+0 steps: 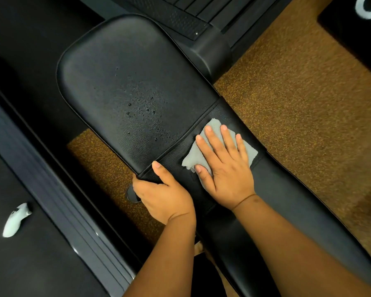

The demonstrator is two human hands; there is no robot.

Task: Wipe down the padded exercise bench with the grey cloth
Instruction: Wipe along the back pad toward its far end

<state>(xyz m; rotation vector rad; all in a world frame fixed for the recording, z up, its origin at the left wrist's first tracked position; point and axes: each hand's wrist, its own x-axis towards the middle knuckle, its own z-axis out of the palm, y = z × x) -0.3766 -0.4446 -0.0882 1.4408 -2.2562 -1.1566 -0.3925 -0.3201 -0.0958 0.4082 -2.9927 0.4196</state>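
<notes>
One grey cloth (220,144) beneath right grip (225,166).

Brown speckled carpet floor (298,108) on the right and in a patch at centre left. Dark treadmill deck (36,249) with ribbed side rail (58,196) at lower left, bearing a white mark (15,220). Another black ribbed machine base (201,11) along the top edge. Partial white ring marking (367,8) on black at the upper right corner.
</notes>
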